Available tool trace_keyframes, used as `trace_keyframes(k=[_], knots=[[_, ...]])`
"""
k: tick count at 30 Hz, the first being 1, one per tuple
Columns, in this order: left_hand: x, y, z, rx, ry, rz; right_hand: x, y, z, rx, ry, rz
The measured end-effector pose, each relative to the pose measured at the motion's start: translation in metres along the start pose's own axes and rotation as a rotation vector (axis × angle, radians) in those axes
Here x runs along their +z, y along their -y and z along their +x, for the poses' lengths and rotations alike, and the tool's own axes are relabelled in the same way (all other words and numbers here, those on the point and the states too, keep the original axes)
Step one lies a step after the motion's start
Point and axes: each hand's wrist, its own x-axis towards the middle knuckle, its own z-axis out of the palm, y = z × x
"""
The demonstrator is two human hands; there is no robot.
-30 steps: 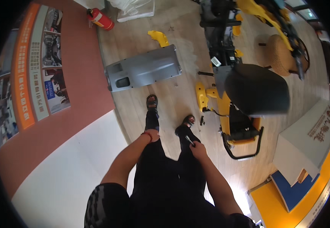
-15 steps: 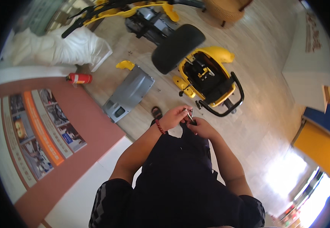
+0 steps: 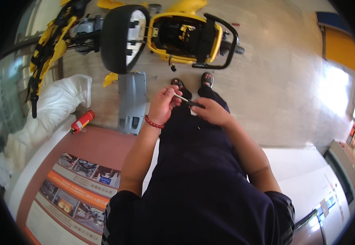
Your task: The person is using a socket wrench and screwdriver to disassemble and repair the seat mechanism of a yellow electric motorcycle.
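Both of my hands meet in front of my body, above my feet. My right hand [image 3: 211, 111] is closed around the black handle of a screwdriver [image 3: 180, 97]. Its pale metal shaft points left and slightly up. Fingers of my left hand [image 3: 161, 108], which wears a red bead bracelet on the wrist, pinch the tip end of the shaft; whether something small is also between them I cannot make out. Beyond my hands stands a partly stripped yellow scooter [image 3: 155, 51], its black seat [image 3: 114, 38] raised and its inner compartment exposed.
A grey panel [image 3: 131, 96] lies on the floor, touching or close to a small yellow piece [image 3: 110, 79]. At the left are a red fire extinguisher [image 3: 82, 121] and something under a white cover [image 3: 59, 98]. A printed display board [image 3: 79, 183] is at lower left.
The view has turned, so the scooter now appears further left and both my feet show. My hands have drawn slightly apart, with more of the screwdriver's shaft visible between them.
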Motion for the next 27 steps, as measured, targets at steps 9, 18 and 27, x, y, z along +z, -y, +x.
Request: trace_keyframes(k=[9,18,27], knots=[[0.022,0.0,0.01,-0.093,-0.022,-0.053,-0.022,0.002,0.005,-0.004,-0.017,0.035],[0.085,0.015,0.031,0.052,-0.027,-0.17,-0.116,0.024,0.005,-0.014,0.207,-0.181],[0.097,-0.027,0.084,0.19,-0.144,-0.174,-0.154,0.062,0.056,-0.133,0.148,-0.047]])
